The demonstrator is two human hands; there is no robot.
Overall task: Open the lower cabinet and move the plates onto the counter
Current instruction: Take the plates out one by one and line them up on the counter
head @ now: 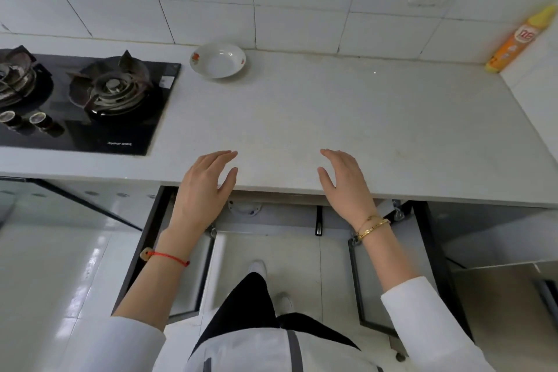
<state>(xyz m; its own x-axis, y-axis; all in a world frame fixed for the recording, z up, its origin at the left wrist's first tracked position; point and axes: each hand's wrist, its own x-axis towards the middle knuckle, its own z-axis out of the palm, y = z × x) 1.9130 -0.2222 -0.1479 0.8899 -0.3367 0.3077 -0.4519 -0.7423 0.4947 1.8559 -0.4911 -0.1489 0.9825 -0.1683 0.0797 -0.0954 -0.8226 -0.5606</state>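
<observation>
Hands empty: left hand [205, 181] and right hand [344, 181] hover flat, each grip released, above the bench [362, 118]. One plate [218, 60] sits by the wall; cabinet doors [392, 275] stand open, likely catching knees or shins.

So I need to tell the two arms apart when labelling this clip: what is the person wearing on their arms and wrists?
Both arms have white sleeves pushed back from the wrists. The left hand has a thin red string bracelet with a small tan tag at the wrist. The right hand has gold bangles at the wrist. No rings or gloves show.
</observation>
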